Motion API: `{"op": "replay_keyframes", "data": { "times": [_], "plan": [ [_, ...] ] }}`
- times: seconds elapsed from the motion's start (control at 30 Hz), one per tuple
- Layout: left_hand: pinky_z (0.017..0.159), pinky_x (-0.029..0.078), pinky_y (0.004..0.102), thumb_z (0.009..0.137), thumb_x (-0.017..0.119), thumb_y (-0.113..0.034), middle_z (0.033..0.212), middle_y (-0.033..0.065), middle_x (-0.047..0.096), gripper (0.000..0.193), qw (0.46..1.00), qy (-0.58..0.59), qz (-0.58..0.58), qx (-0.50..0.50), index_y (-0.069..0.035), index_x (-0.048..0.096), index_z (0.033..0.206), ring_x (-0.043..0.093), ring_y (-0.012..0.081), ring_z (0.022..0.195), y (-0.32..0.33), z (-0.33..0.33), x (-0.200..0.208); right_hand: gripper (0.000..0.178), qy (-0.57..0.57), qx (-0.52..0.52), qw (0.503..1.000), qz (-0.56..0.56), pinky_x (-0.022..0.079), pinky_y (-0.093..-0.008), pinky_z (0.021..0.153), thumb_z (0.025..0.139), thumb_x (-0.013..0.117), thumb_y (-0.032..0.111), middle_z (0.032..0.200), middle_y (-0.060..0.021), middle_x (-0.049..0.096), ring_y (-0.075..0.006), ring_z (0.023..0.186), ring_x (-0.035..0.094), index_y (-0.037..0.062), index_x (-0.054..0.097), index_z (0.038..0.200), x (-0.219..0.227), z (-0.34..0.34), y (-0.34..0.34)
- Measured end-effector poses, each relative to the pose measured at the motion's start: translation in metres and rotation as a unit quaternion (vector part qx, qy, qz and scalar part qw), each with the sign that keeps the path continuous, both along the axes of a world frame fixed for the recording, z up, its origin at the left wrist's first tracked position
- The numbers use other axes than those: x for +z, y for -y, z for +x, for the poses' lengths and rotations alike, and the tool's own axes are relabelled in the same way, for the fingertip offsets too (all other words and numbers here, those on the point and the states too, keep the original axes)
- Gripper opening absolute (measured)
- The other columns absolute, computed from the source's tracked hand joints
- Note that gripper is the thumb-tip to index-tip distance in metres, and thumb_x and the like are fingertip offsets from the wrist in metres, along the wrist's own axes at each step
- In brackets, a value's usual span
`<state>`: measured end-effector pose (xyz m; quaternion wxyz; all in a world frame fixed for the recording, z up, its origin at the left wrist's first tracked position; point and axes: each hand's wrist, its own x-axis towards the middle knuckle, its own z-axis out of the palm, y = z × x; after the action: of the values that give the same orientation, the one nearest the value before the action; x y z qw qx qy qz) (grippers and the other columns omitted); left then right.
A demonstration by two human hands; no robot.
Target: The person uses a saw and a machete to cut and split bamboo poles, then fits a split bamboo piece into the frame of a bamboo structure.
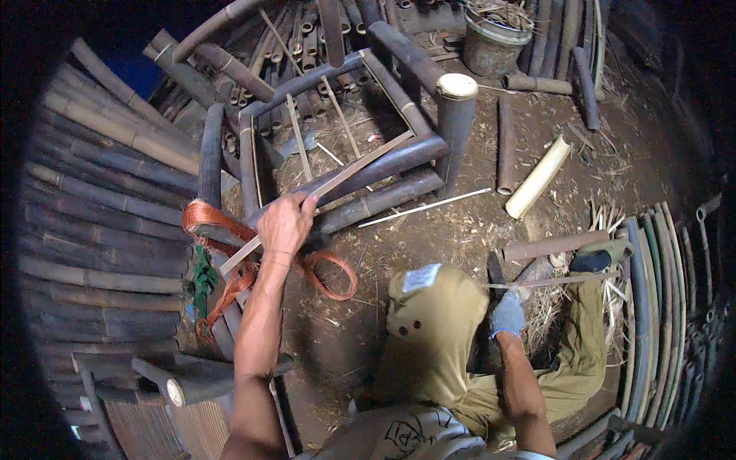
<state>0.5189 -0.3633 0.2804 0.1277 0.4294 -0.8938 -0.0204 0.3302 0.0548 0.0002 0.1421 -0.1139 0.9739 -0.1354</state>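
My left hand (287, 224) is closed around a flat bamboo strip (359, 165), which slants across the front rail of a dark bamboo frame (418, 153). Below that hand, loops of orange ribbon (213, 218) hang about the frame's left corner. My right hand (507, 314), in a grey-blue glove, is closed by my right leg. From its grip a dark knife blade (495, 270) points away from me; the handle is hidden in the glove. A thin bamboo strip (556, 281) passes just beyond the glove toward my right foot. Whether the glove touches it, I cannot tell.
Stacked bamboo poles (107, 230) fill the left side, and upright poles (652, 307) line the right. A split bamboo piece (539, 178) and a thin white stick (425, 207) lie on the shaving-strewn floor. A bucket of scraps (497, 42) stands at the back.
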Motion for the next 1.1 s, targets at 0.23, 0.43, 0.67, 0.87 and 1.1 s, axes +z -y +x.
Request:
{"op": "replay_keyframes", "data": {
  "times": [0.23,0.43,0.67,0.87,1.1],
  "plan": [
    [0.078,0.053,0.0526,0.094,0.057,-0.046,0.087,0.0220,0.070,0.040,0.998,0.010,0.059,0.020,-0.011,0.075,0.096,0.068,0.0421,0.087,0.015,-0.002,-0.006,0.056,0.007,0.042,0.998,-0.048,0.050,-0.0550,0.083,0.093,0.059,0.030,0.112,-0.0300,0.064,-0.0499,0.101,0.062,-0.0012,0.044,0.137,0.027,-0.016,-0.021],
    [0.070,0.052,0.0462,0.092,0.063,-0.050,0.076,0.0149,0.069,0.044,0.981,-0.136,0.132,-0.035,-0.008,0.072,0.086,0.068,0.0387,0.077,-0.015,0.023,0.014,0.058,0.015,0.027,0.997,-0.075,0.048,-0.0528,0.092,0.091,0.058,0.017,0.122,-0.0309,0.059,-0.0506,0.108,0.058,-0.0001,0.038,0.143,-0.012,-0.022,-0.041],
    [0.067,0.049,0.0413,0.091,0.068,-0.041,0.075,0.0159,0.058,0.042,0.932,-0.276,0.084,-0.217,-0.001,0.061,0.078,0.061,0.0342,0.072,0.039,-0.027,-0.038,0.058,0.058,0.053,0.996,-0.044,0.045,-0.0489,0.099,0.095,0.056,0.024,0.133,-0.0313,0.054,-0.0469,0.121,0.054,-0.0053,0.040,0.142,-0.008,-0.018,-0.038],
    [0.066,0.047,0.0435,0.092,0.066,-0.043,0.073,0.0177,0.056,0.049,0.952,-0.241,0.063,-0.179,0.001,0.056,0.074,0.058,0.0366,0.070,0.089,-0.024,-0.063,0.062,0.048,0.047,0.994,-0.088,0.040,-0.0451,0.107,0.094,0.057,0.019,0.143,-0.0288,0.048,-0.0439,0.130,0.047,-0.0045,0.033,0.147,-0.046,-0.025,-0.058],
    [0.067,0.046,0.0456,0.094,0.062,-0.048,0.074,0.0202,0.059,0.052,0.956,-0.229,0.105,-0.147,0.001,0.060,0.076,0.060,0.0386,0.072,0.105,-0.023,-0.068,0.063,0.023,0.077,0.993,-0.091,0.041,-0.0464,0.106,0.095,0.056,0.020,0.144,-0.0280,0.047,-0.0453,0.129,0.048,-0.0007,0.032,0.150,-0.043,-0.023,-0.059]
  ]
}}
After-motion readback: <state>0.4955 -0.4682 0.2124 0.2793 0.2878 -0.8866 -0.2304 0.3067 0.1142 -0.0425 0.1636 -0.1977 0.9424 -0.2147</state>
